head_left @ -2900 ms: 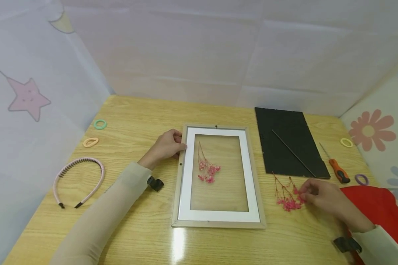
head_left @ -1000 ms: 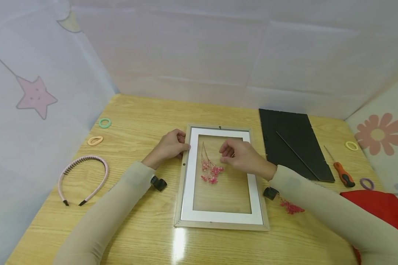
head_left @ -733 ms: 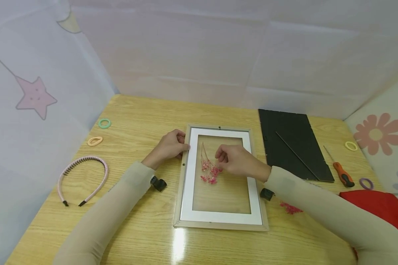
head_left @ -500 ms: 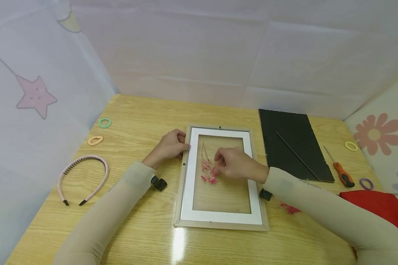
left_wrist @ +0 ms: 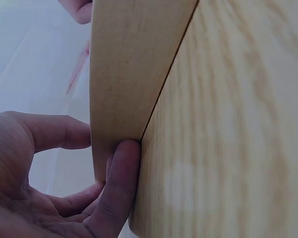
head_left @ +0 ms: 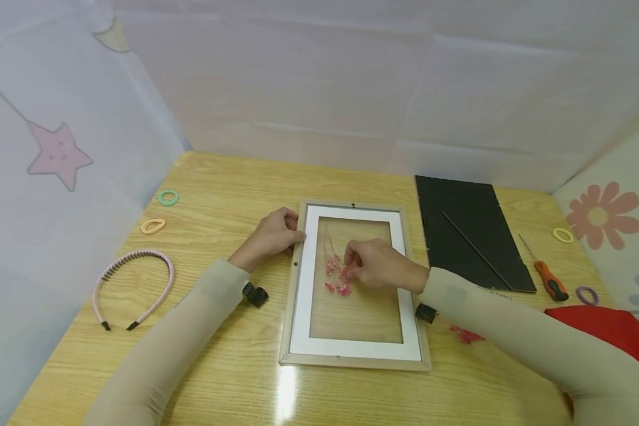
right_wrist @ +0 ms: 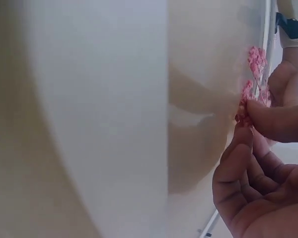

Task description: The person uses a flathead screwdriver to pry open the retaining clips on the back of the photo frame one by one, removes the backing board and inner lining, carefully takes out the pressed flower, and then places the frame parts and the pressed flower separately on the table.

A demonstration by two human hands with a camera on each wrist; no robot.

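**Pink sprig pinched over the frame's glass**

The dried pink flower sprig (head_left: 336, 273) lies inside the picture frame (head_left: 354, 350), in the upper left part of the glass pane, its thin stems running up toward the frame's far edge and its pink heads toward the near one. Its long axis follows the frame's long side, tilted slightly. The right hand (head_left: 379, 265) is directly at it, coming in from the right across the white mat (head_left: 409, 296); the wrist view shows thumb and forefinger pressed together on the pink heads (right_wrist: 244, 106), the other fingers loosely curled below. The sprig sits just left of the right fingertips, so this hand is the nearer one by far.

The left hand (head_left: 270, 234) is at the frame's left edge near the top corner, thumb and fingers curled around the wooden rail (left_wrist: 120, 89), gripping it.

Outward on the wooden table (head_left: 229, 177): a second bit of pink flowers (head_left: 465, 335) lies right of the frame, partly hidden by the right forearm. The black backing board (head_left: 471, 234) lies farther right, then an orange-handled screwdriver (head_left: 549, 280), a yellow hair tie (head_left: 562, 235), a purple one (head_left: 588, 294) and red cloth (head_left: 612, 331). To the left lie a pink headband (head_left: 137, 289), a peach hair tie (head_left: 152, 225) and a green one (head_left: 168, 197).
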